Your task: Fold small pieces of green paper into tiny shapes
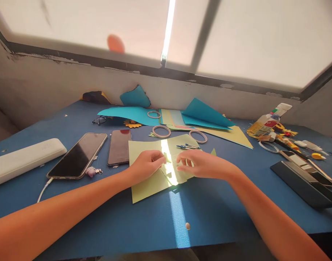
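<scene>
A light green paper sheet [144,186] lies on the blue table, with a bright strip of sunlight across it. Over its middle, my left hand [149,165] has thumb and fingers pinched together; whatever is between them is lost in the glare. My right hand [194,163] faces it from the right side of the sheet, fingers curled but apart from the thumb, with nothing visible in them. Small cut paper bits between the hands are too bright to make out. Just beyond my right hand, a metal drawing compass [188,146] rests on the paper.
Left are two phones [78,156] and a white case [27,159]. Behind lie tape rolls [161,131], blue paper [127,114] and yellow paper [236,136]. Right stand a tilted glue bottle [266,121] and an open dark case [299,185]. A window wall closes the back.
</scene>
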### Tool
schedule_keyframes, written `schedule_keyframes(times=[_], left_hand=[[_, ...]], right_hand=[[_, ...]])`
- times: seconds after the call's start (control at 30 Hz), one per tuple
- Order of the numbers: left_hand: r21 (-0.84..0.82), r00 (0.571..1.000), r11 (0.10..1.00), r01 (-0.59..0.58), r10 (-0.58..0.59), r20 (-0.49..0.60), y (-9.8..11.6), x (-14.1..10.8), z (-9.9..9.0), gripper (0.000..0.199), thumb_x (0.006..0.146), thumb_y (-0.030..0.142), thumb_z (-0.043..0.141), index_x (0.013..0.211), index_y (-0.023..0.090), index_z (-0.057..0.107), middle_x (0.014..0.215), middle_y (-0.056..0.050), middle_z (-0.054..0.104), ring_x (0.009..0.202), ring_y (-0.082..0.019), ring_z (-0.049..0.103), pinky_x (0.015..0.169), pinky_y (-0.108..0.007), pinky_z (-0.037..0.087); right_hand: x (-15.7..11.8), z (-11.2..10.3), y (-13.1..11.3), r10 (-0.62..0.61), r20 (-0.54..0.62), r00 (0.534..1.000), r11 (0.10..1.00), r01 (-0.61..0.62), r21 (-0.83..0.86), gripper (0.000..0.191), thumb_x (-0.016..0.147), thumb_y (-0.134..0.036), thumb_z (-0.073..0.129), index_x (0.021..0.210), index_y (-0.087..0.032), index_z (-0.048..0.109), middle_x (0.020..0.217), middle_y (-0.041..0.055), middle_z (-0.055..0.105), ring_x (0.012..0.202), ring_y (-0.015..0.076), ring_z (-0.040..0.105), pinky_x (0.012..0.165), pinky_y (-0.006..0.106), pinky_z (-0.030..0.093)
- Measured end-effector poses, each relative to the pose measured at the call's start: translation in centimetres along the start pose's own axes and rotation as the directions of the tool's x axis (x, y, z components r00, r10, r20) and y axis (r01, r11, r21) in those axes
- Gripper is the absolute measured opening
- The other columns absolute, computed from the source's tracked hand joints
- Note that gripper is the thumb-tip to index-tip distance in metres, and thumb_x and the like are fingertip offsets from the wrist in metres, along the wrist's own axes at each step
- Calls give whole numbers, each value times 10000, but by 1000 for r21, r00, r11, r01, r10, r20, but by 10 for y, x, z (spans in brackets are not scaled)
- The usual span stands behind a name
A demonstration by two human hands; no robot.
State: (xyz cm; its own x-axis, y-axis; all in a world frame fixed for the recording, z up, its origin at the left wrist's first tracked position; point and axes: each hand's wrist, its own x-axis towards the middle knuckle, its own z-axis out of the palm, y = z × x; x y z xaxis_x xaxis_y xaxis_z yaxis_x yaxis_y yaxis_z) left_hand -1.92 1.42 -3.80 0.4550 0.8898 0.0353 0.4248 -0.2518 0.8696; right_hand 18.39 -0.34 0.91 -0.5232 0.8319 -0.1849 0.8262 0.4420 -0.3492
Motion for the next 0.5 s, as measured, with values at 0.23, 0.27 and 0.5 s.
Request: schedule_keyframes(times=[0.23, 0.27, 0.5], left_hand=[[-13, 1000, 1000, 14, -14, 5, -1, 0, 0, 265, 803, 329, 449, 595, 166, 458, 547, 51, 398, 531, -99, 335, 514, -229, 260], [-15, 1000, 1000, 16, -16, 6, -1, 0, 0, 267, 804, 331, 449, 594, 167, 455, 546, 52, 394, 529, -98, 330, 512, -229, 258], [-21, 999, 999, 25, -24, 20, 0, -1, 0, 265, 806, 349, 451, 621, 164, 491, 573, 41, 434, 566, -112, 381, 540, -232, 276]], right_hand=[[-5, 11, -11, -76, 124, 989, 992, 63, 110, 208, 736, -396, 636, 832, -221, 580, 778, -10, 596, 693, 136, 525, 533, 223, 350], [-6, 10, -11, -79, 110, 991, 991, 67, 114, 163, 777, -375, 591, 828, -221, 582, 762, -9, 595, 685, 133, 523, 538, 226, 350], [-10, -12, 25, 154, 172, 973, 951, -193, 242, 262, 858, -370, 432, 711, -182, 540, 665, 20, 617, 538, 125, 563, 476, 230, 383]])
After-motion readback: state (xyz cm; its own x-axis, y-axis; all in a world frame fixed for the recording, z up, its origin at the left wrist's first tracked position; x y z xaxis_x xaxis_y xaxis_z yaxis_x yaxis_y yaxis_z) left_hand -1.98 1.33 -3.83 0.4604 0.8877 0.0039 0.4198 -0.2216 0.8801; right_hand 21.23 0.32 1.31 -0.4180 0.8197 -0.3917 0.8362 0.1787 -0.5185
